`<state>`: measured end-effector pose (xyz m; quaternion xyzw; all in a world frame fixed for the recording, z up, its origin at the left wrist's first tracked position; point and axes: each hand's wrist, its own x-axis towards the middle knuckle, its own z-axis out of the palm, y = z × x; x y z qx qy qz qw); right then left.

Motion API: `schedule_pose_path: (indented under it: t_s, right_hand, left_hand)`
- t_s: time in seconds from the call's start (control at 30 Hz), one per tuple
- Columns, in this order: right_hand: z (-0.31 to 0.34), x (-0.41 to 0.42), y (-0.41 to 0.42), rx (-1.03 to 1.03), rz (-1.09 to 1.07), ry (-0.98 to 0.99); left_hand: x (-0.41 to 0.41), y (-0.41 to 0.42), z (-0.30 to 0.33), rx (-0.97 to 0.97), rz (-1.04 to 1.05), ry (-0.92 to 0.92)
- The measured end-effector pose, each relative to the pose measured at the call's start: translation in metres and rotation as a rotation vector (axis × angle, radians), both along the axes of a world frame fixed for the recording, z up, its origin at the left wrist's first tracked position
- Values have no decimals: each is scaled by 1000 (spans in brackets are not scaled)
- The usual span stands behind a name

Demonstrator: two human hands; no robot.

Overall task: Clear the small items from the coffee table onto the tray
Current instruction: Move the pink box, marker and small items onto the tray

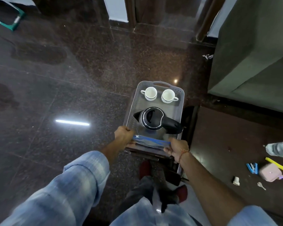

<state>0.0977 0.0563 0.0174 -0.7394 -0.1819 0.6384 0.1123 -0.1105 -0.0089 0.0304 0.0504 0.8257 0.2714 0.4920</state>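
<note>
A grey perforated tray (132,110) is held over the dark floor, left of the coffee table (227,128). It carries two white cups (150,93) (167,95) at its far end and a black and steel kettle (153,119) nearer me. My left hand (123,136) grips the tray's near left corner. My right hand (178,149) grips the near right edge. A clear pouch with a blue strip (152,141) lies across the near edge between both hands. Something dark shows under the tray's near end; I cannot tell what it is.
On the table's right part lie a plastic bottle (279,149), a yellow stick (277,164), a blue stapler (252,168), a pink box (270,173), a white cap (236,180) and a small spoon (261,185). A green sofa (251,54) stands behind the table.
</note>
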Motion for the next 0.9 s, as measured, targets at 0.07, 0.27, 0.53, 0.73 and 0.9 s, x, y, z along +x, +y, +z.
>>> schedule_pose_path:
  t_s: [0.07,0.27,0.53,0.73,0.9]
  right_hand:
    - [-5,-3,0,0,0,-33]
    - [-19,-17,1,17,64,-227]
    - [-19,-15,-7,89,78,-248]
    - [23,43,22,176,39,-284]
    - [53,117,35,276,-4,-300]
  left_hand:
    - [1,4,-10,-26,-60,67]
    - [-5,10,-30,-129,-387,281]
    - [-11,0,-29,-111,-558,413]
    - [-8,-21,3,66,-1023,909]
    - [42,-11,37,434,-1384,970]
